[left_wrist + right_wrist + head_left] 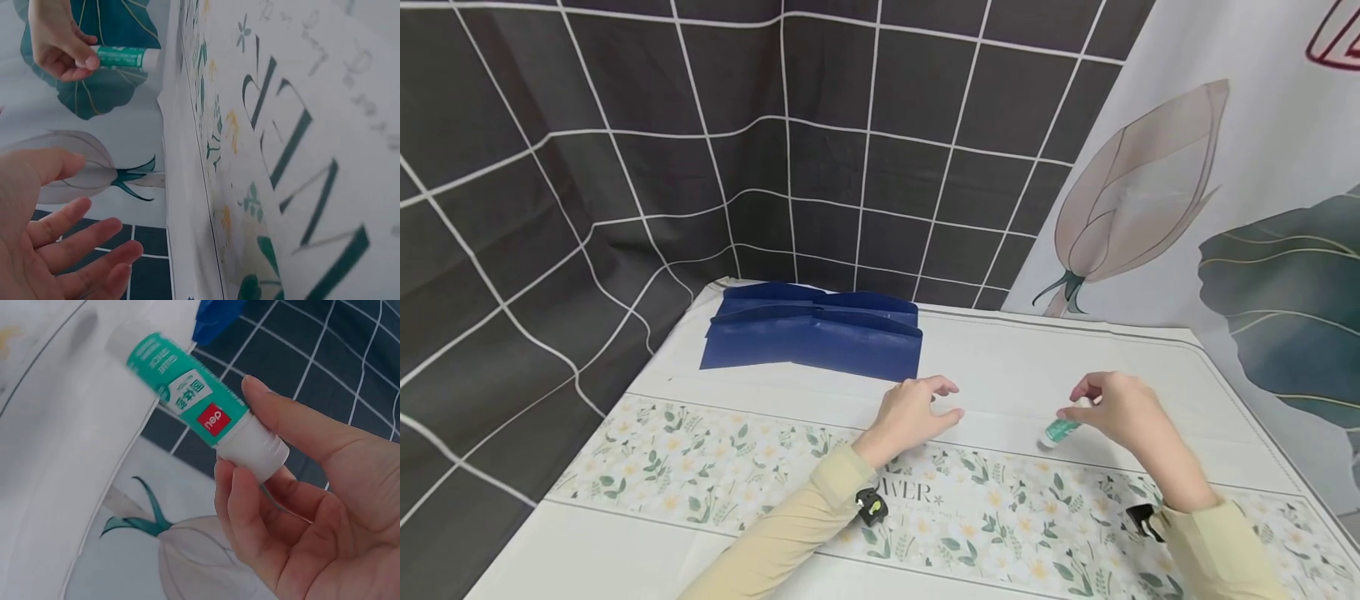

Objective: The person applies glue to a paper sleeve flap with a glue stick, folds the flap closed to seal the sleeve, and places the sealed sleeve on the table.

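A green and white glue stick (187, 390) is pinched at its white end between the thumb and fingers of my right hand (1123, 408). In the head view the stick slants down to the left, its far end close over the white tabletop cover. My left hand (913, 412) hovers to the left over the cover, fingers spread and relaxed, holding nothing. Its palm side and loose fingers (81, 240) show in the left wrist view, with the glue stick beyond. Dark blue folded sheets (812, 333) lie behind my left hand.
A white table cover (1000, 350) with a printed flower band (715, 467) lies under both hands. Behind the table hangs a dark gridded curtain (827, 150), and to the right a white one with a flower print (1142, 183).
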Demonstrator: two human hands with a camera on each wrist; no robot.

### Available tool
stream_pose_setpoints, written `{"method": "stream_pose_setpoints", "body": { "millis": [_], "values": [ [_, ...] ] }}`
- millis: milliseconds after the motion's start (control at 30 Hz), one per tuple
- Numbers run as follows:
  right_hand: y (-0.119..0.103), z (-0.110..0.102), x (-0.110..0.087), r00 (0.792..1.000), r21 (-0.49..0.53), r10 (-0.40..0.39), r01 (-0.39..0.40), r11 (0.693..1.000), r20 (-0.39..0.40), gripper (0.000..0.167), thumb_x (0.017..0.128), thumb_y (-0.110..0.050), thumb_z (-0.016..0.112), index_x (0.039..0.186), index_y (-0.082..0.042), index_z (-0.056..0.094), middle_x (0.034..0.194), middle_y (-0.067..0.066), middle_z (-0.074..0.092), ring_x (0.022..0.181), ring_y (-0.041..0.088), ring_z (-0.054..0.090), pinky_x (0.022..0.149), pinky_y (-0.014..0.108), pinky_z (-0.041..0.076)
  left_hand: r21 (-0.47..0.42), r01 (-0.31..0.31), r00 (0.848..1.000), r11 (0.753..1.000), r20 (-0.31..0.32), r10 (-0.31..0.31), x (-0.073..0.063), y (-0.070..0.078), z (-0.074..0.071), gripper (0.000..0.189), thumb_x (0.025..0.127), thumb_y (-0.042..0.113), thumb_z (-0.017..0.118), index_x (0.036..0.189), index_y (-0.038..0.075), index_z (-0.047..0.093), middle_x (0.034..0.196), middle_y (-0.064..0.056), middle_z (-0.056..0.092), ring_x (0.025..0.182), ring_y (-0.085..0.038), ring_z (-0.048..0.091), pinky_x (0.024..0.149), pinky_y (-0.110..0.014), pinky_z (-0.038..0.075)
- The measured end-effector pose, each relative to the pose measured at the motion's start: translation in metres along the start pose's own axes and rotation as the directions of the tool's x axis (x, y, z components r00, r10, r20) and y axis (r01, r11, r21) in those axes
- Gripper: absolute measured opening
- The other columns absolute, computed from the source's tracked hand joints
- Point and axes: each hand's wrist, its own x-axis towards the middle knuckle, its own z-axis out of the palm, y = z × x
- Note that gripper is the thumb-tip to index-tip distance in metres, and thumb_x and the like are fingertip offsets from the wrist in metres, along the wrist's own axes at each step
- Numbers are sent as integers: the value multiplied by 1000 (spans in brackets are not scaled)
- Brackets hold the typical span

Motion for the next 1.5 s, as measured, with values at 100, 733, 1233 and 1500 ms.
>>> {"method": "stream_pose_setpoints", "body": {
  "millis": [100, 733, 1233, 1500],
  "values": [
    [-8, 0, 2, 1000, 18, -20, 20, 1000, -23, 22, 74, -28, 81, 81, -10, 69, 82, 8, 70, 70, 17, 58, 58, 28, 40, 13, -11, 1000, 1000, 8, 11, 0, 3, 1, 37, 86, 43, 67, 117, 23, 66, 114, 4, 71, 96, -14, 68, 72, -20, 48],
    [-57, 25, 16, 968, 186, -160, 196, 963, -194, 25, 71, -29, 85, 82, -11, 73, 79, 6, 72, 69, 14, 65, 58, 22, 49, -74, -70, 997, 995, -35, 67, 0, 16, -1, 46, 83, 42, 72, 123, 22, 64, 113, 3, 71, 96, -11, 67, 77, -18, 48],
    [-65, 38, 17, 976, 297, -155, 195, 935, -155, 21, 76, -27, 82, 85, -10, 72, 81, 5, 73, 69, 12, 66, 60, 20, 51, -99, -134, 988, 986, -88, 125, -1, 9, -3, 26, 82, 35, 75, 104, 20, 73, 93, 6, 73, 79, -8, 61, 68, -13, 41],
    [-62, 39, 19, 971, 348, -204, 235, 908, -122, 27, 75, -24, 82, 94, -8, 73, 83, 7, 74, 71, 12, 67, 64, 20, 54, -63, -172, 981, 983, -101, 165, -2, 7, -8, 26, 84, 32, 74, 105, 18, 73, 91, 5, 73, 78, -13, 63, 66, -13, 40]
  ]
}}
